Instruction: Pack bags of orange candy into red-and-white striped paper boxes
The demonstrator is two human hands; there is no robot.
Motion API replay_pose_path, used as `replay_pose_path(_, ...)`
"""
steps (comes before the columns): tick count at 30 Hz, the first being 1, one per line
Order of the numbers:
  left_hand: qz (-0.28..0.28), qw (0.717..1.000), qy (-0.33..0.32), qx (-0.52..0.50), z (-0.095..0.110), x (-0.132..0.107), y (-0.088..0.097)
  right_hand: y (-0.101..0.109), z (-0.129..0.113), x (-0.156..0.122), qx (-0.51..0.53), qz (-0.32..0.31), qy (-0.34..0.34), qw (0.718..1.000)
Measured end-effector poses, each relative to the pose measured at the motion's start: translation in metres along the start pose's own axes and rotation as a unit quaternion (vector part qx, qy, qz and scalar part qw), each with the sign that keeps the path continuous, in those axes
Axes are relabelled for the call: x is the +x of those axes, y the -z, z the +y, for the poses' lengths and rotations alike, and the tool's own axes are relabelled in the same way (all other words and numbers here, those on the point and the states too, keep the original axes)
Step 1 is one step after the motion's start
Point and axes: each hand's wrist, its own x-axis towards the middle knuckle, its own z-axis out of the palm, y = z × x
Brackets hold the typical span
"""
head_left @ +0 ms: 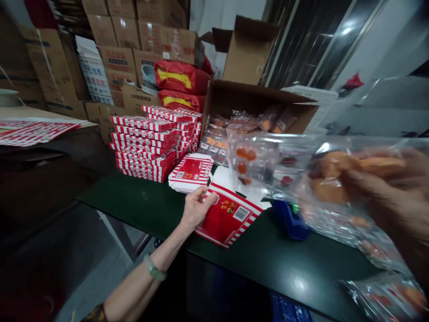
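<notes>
My left hand point(196, 208) grips the near corner of a red and white striped box point(229, 219) lying on the dark green table point(268, 259). Close to the camera on the right, my right hand point(392, 201) is closed on a clear plastic packet point(335, 174) with orange pieces inside; hand and packet are blurred. A green bangle sits on my left wrist.
Stacks of striped boxes point(147, 143) stand at the back left, with flat folded ones point(191, 172) beside them. An open cardboard carton point(258, 107) holds more clear packets. A blue tape dispenser point(291, 219) sits mid-table. Cartons fill the back wall.
</notes>
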Motion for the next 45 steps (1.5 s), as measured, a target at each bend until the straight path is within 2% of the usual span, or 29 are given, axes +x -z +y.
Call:
replay_pose_path(3,0.000,0.999,-0.019,0.034,-0.002,0.000,0.004,-0.002,0.002,0.011,-0.022,-0.036,0.006,0.999)
replay_pose_path(7,-0.024,0.999,-0.004,0.027,-0.001,-0.001,0.004,0.000,-0.002,0.029,-0.054,-0.099,0.010,0.994)
replay_pose_path(10,-0.047,0.999,-0.001,0.013,0.000,-0.001,0.002,-0.003,-0.017,0.042,-0.078,-0.193,0.033,0.977)
replay_pose_path(12,-0.061,0.998,-0.013,0.011,0.000,-0.001,0.001,-0.009,-0.029,0.049,-0.064,-0.274,0.022,0.959)
replay_pose_path(15,-0.040,0.998,-0.029,0.034,0.002,0.000,-0.001,-0.021,-0.042,0.057,-0.034,-0.367,-0.024,0.929)
replay_pose_path(17,-0.004,0.997,-0.046,0.066,0.009,0.000,-0.005,-0.030,-0.046,0.060,-0.036,-0.396,-0.031,0.917)
replay_pose_path(21,0.060,0.990,-0.091,0.085,0.035,0.002,-0.021,-0.043,-0.051,0.067,-0.061,-0.421,-0.019,0.905)
replay_pose_path(24,0.131,0.987,-0.077,0.058,0.051,0.008,-0.031,-0.050,-0.053,0.072,-0.049,-0.446,-0.053,0.892)
replay_pose_path(26,0.158,0.983,-0.077,0.046,0.055,0.012,-0.035,-0.052,-0.052,0.076,-0.060,-0.447,-0.051,0.891)
replay_pose_path(29,0.170,0.977,-0.119,0.053,0.049,0.015,-0.035,-0.052,-0.049,0.083,-0.076,-0.452,-0.034,0.888)
replay_pose_path(32,0.157,0.972,-0.161,0.068,0.037,0.013,-0.034,-0.052,-0.047,0.091,-0.067,-0.486,-0.036,0.871)
replay_pose_path(36,0.143,0.969,-0.182,0.084,0.024,0.011,-0.036,-0.055,-0.052,0.099,-0.099,-0.518,-0.039,0.848)
replay_pose_path(40,0.164,0.949,-0.242,0.116,0.018,0.014,-0.038,-0.059,-0.056,0.104,-0.117,-0.504,-0.034,0.855)
replay_pose_path(43,0.158,0.933,-0.293,0.137,0.016,0.017,-0.039,-0.059,-0.055,0.107,-0.131,-0.474,-0.048,0.869)
replay_pose_path(45,0.152,0.928,-0.310,0.141,0.016,0.018,-0.040,-0.059,-0.055,0.110,-0.135,-0.477,-0.054,0.867)
